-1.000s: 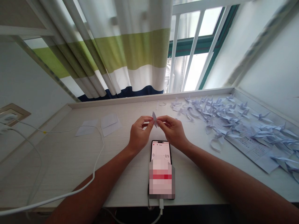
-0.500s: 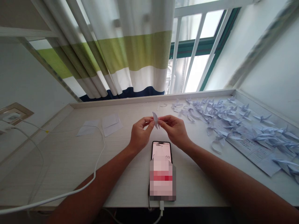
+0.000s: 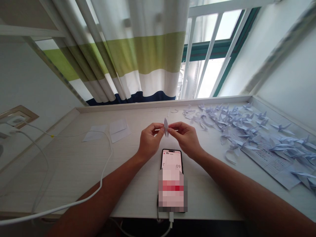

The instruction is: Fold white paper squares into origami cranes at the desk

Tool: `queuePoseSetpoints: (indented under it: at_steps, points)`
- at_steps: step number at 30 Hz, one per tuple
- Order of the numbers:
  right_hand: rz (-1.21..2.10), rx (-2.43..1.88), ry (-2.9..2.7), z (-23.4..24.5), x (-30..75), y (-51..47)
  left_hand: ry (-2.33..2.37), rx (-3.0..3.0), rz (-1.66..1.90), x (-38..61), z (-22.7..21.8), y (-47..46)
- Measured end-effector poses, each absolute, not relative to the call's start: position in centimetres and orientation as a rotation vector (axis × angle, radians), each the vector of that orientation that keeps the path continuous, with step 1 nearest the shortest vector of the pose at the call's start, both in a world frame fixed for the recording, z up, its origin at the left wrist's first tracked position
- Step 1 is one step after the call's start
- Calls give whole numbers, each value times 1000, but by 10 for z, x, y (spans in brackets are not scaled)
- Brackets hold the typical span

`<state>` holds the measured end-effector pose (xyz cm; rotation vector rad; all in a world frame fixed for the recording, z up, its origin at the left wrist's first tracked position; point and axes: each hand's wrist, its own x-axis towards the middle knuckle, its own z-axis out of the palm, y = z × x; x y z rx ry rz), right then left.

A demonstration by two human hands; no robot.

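Observation:
A small folded white paper piece (image 3: 166, 126), slim and pointed at its upper end, stands upright between my hands above the desk. My left hand (image 3: 150, 140) pinches its left side between thumb and fingertips. From the other side, my right hand (image 3: 185, 136) grips it the same way, thumb toward me. The fingertips cover part of the folds. Below the hands lies a phone (image 3: 172, 161) with a lit screen, partly blurred out.
Many folded paper cranes (image 3: 232, 121) are heaped at the right, some on a printed sheet (image 3: 269, 164). Flat paper squares (image 3: 119, 130) lie at the left. A white cable (image 3: 110, 154) loops across the desk (image 3: 133, 125) and over my left forearm. A curtain (image 3: 148, 52) hangs behind.
The folded paper has turned slightly and now stands straighter between my fingers. Both hands keep their pinch. The whole view has shifted a little.

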<state>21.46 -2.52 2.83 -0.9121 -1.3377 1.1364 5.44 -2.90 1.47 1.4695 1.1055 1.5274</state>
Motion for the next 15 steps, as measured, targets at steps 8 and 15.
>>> queuePoseSetpoints:
  at_steps: [8,15]
  points:
    - [1048,-920,-1379,25,213,-26,1063,1386,1485,57,17,-30]
    - [1025,-915,-1367,26,213,-27,1042,1345,1511,57,18,-30]
